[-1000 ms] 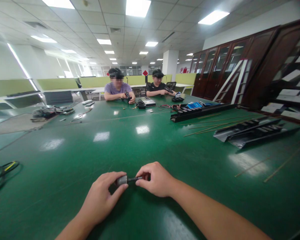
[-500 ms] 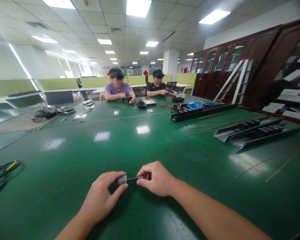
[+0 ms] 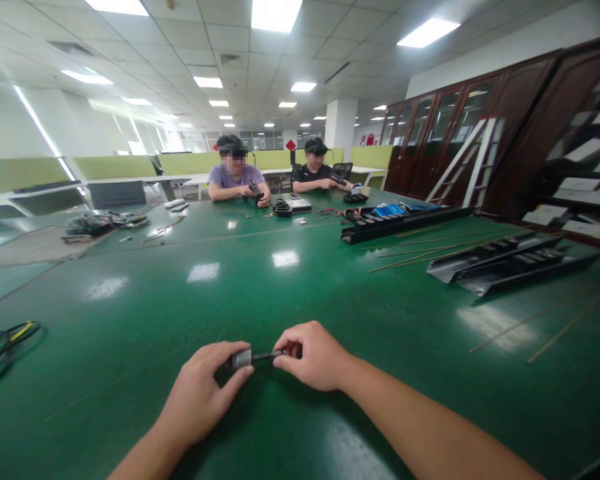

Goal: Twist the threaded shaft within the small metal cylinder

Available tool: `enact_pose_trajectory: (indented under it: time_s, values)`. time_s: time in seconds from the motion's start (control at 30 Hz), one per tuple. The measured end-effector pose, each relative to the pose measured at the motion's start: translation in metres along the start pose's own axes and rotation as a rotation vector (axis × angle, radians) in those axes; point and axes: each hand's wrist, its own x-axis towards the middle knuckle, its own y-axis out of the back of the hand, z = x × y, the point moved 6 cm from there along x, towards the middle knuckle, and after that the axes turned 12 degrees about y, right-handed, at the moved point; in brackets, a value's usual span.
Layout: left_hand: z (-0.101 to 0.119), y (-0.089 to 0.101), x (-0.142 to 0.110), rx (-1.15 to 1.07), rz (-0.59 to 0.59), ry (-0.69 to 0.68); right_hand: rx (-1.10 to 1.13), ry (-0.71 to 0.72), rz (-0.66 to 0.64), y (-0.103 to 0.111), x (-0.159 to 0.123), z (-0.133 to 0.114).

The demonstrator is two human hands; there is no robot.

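Note:
Between my hands, close above the green tabletop, lies a short silver-grey metal cylinder (image 3: 242, 359) with a thin dark shaft (image 3: 263, 357) sticking out of its right end. My left hand (image 3: 205, 383) is closed round the cylinder, thumb below and fingers above. With thumb and fingertips, my right hand (image 3: 313, 357) pinches the far end of the shaft. What the cylinder is exactly cannot be made out, and its left end is partly covered by my left fingers.
Black cables (image 3: 3, 350) lie at the left edge of the green table (image 3: 145, 313). Black metal channels (image 3: 510, 263) and thin rods (image 3: 405, 265) lie to the right. Two people (image 3: 236, 179) sit across the table, each holding a dark tool. A stepladder (image 3: 475, 163) leans by the cabinets.

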Motion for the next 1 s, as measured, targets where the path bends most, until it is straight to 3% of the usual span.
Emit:
enact_pose_trajectory:
  time_s: [1.0]
  values:
    - [-0.0026,0.0015,-0.0002,0.009,0.001,-0.008,-0.018,0.002,-0.005,0.001,0.0002,-0.0013]
